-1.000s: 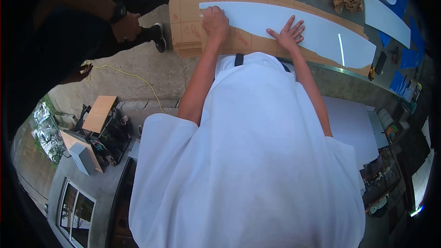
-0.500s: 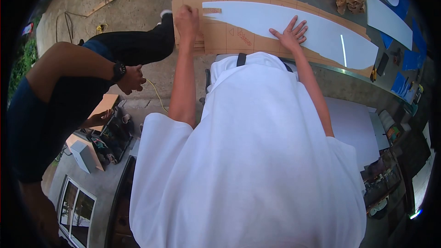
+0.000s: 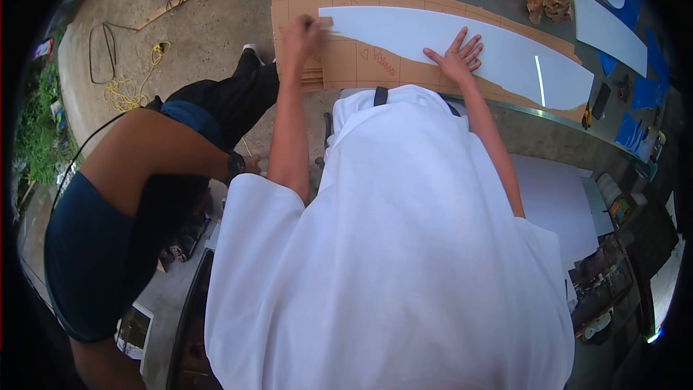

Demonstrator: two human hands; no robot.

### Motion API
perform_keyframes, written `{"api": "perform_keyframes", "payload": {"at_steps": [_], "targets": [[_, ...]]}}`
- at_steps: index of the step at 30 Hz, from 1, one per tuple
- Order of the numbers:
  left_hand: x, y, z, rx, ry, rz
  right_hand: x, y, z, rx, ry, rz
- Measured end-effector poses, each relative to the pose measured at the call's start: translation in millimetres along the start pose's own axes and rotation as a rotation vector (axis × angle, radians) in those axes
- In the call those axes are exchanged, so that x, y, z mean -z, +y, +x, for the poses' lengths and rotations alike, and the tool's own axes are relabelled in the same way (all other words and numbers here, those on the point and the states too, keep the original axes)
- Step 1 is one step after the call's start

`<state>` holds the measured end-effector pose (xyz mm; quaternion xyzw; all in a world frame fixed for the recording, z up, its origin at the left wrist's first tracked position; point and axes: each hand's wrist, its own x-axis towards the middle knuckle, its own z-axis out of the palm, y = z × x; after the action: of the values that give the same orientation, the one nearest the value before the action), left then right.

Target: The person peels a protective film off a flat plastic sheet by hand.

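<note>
Fingers of the left hand, curled narrow beside one small brown strip; grip indistinct. Right hand: five fingers spread wide on one long, tapered white panel, over printed brown cardboard. Beyond: one crumpled brown paper wad.

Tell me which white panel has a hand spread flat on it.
The long white panel, bordered by brown, red-printed material: the right hand is spread flat on it. The shorter white panel, further right, has no hand on it.
</note>
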<state>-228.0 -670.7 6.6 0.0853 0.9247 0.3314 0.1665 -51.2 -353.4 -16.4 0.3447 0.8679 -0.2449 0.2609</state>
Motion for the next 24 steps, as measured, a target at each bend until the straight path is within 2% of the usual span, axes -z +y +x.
{"api": "perform_keyframes", "payload": {"at_steps": [2,9,11,12,14,17,18,19,20,21,22,23,24], "targets": [[19,-5,-8,0.096,-0.003,-0.025,-1,0,2,0.011,-0.002,0.005],[57,-42,-15,0.091,0.106,0.083,2,-2,-2,-0.004,-0.017,-0.004],[90,-55,-20,0.249,0.249,0.086,4,-4,0,-0.008,-0.024,0.015],[96,-53,-19,0.250,0.257,0.086,6,-7,3,0.000,-0.021,0.015],[119,-34,-24,0.325,0.222,-0.152,7,-14,-6,-0.007,0.073,-0.018],[91,17,-13,0.061,0.080,-0.424,37,-54,-6,0.096,0.012,-0.020],[70,37,-10,0.039,0.025,-0.482,54,-73,-16,0.104,0.003,-0.031],[54,66,-10,-0.011,-0.049,-0.434,72,-96,-27,0.170,-0.179,0.455],[27,82,-8,-0.114,-0.136,-0.577,78,-111,-35,0.226,-0.360,0.946],[4,107,-11,-0.177,-0.128,-0.587,73,-119,-33,0.101,-0.499,1.166],[-13,129,-14,-0.243,-0.120,-0.597,69,-125,-34,0.104,-0.493,1.165],[-28,145,-16,-0.249,-0.122,-0.602,66,-129,-36,0.130,-0.594,1.299],[-43,156,-19,-0.275,0.027,-0.374,65,-129,-37,0.156,-0.694,1.431]]}}
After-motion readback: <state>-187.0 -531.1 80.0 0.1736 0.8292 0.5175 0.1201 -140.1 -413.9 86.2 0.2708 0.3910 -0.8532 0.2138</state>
